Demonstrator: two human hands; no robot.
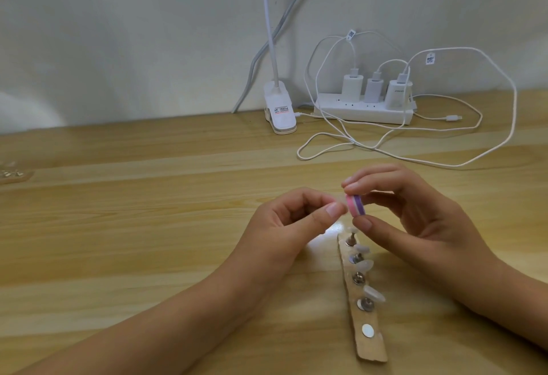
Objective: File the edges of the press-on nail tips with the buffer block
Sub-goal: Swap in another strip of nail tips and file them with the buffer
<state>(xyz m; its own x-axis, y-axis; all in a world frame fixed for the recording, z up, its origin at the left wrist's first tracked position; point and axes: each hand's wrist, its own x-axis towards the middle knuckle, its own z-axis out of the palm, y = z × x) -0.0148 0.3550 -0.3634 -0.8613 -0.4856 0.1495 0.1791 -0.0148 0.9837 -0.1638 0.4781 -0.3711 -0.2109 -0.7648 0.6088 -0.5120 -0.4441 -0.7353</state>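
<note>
Buffer block (445, 205) in right hand (430, 226)

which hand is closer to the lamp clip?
Left. The left hand, pinching a nail tip, is straight in front of the lamp clip; the right hand, gripping the buffer block, sits off to the clip's right, in front of the power strip.

A light-grained wooden tabletop (148, 226) fills the lower frame beneath a plain off-white wall (118, 33). At 12 o'clock, a white plastic clip-on lamp base (280, 113) sits at the table's far edge, its slim white gooseneck (270, 33) rising out of view. At 1 o'clock, a white rectangular power strip (363, 112) carries three white plug-in chargers (373, 89), and thin white cables (444, 162) loop across the wood.
</note>
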